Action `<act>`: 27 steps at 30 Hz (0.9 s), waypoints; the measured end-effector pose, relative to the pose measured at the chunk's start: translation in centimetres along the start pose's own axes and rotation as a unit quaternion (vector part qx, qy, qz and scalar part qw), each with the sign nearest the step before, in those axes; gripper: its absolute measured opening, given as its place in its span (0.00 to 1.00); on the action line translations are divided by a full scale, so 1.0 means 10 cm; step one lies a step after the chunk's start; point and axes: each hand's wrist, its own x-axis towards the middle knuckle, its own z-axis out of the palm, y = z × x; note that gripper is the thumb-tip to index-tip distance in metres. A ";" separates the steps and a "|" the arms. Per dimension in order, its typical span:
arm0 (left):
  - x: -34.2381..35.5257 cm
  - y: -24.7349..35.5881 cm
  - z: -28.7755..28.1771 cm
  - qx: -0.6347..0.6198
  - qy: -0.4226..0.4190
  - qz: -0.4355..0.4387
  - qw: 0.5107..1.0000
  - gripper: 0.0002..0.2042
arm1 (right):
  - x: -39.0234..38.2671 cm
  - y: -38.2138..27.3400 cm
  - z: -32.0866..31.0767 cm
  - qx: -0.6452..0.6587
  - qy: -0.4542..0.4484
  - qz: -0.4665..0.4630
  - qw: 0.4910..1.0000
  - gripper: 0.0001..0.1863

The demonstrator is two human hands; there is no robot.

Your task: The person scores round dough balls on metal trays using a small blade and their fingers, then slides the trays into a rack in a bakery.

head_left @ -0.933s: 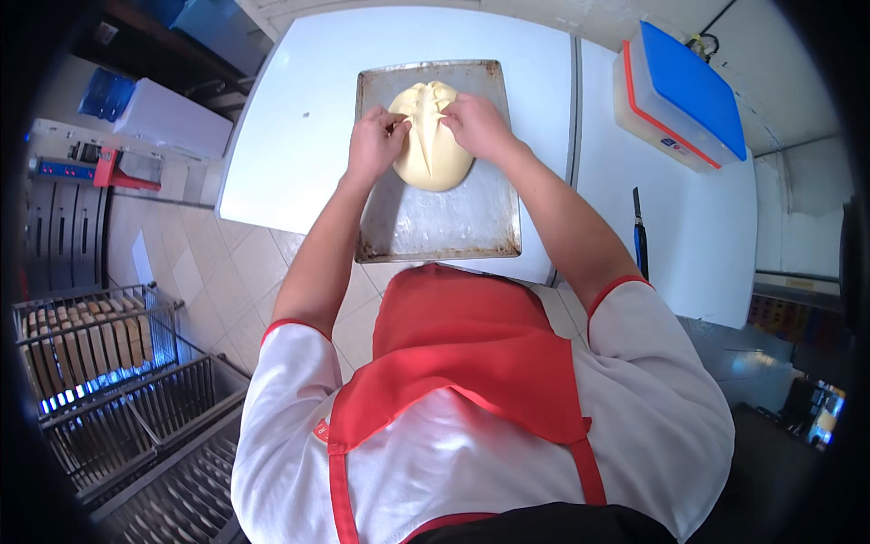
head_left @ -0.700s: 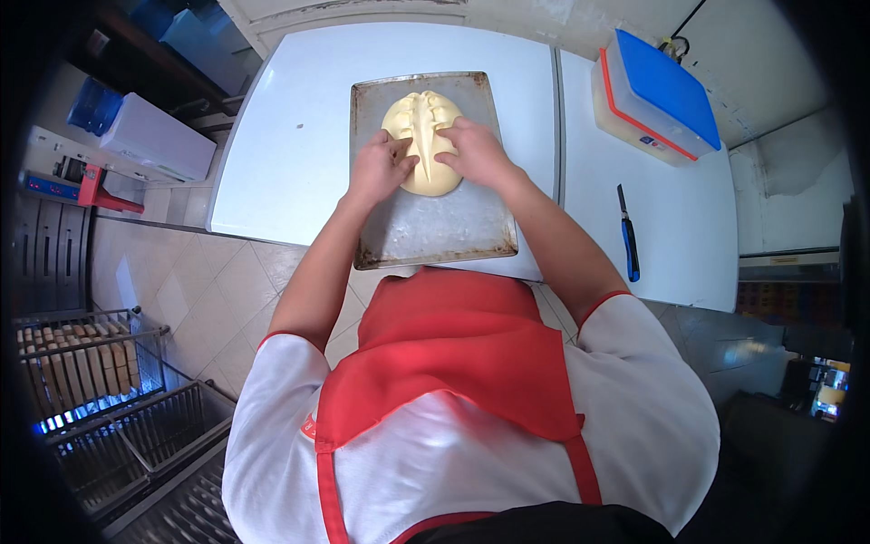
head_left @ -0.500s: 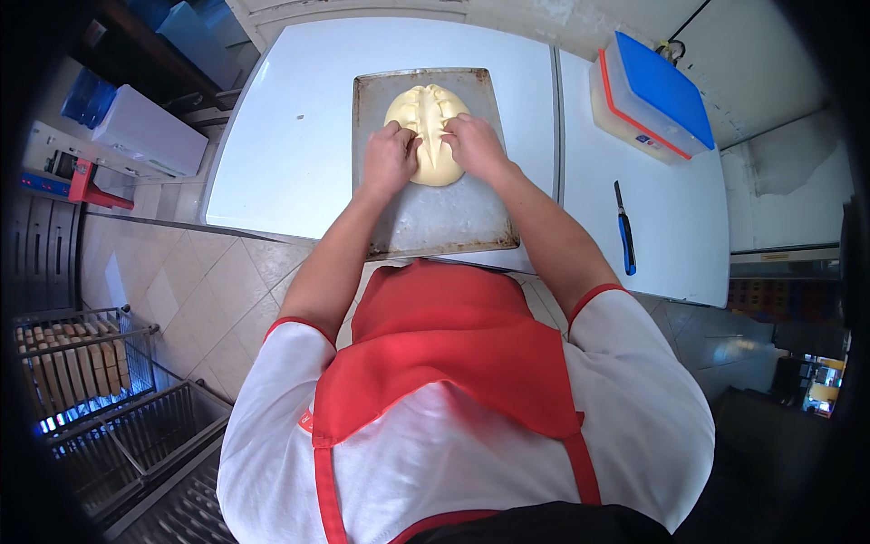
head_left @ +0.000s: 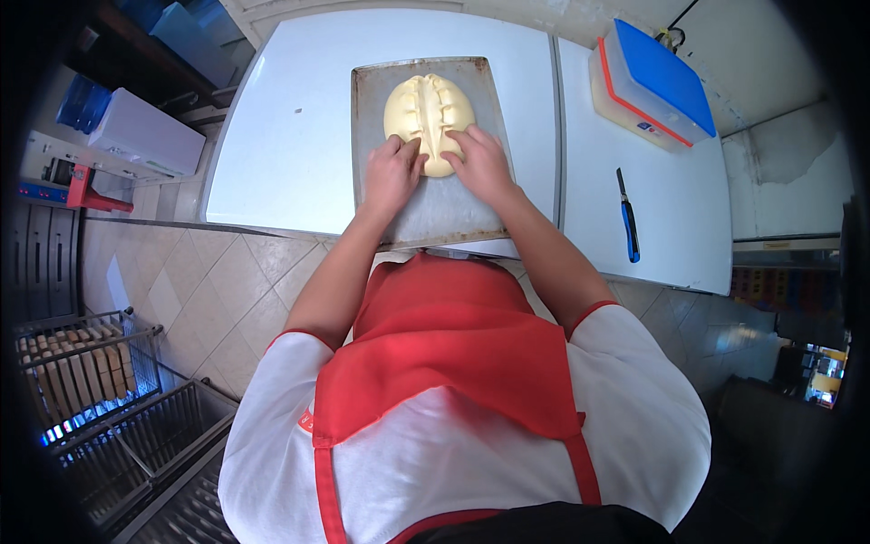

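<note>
A pale yellow oval of dough (head_left: 428,107) lies on a worn metal baking tray (head_left: 500,116). A groove runs down its middle, with pinched ridges along both sides. My left hand (head_left: 395,174) is at the near left part of the dough, fingers curled and thumb against index finger on its edge. Opposite it, my right hand (head_left: 482,165) grips the near right edge of the dough between thumb and fingers. The fingertips of both hands are partly hidden by the dough and the knuckles.
The tray rests on a white worktop (head_left: 281,136). To the right lie a blue-and-black utility knife (head_left: 628,222) and a clear plastic box with a blue lid (head_left: 666,77). A rack of sliced bread (head_left: 77,367) and dark crates (head_left: 172,426) stand at lower left.
Both hands have moved down along the dough toward its near end, uncovering more pinched ridges behind them. The right thumb and fingers are spread wider than before.
</note>
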 end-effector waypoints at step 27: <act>-0.10 0.12 0.42 -0.009 0.014 -0.037 0.999 0.06 | -0.29 0.01 0.61 0.049 0.068 0.162 0.983 0.06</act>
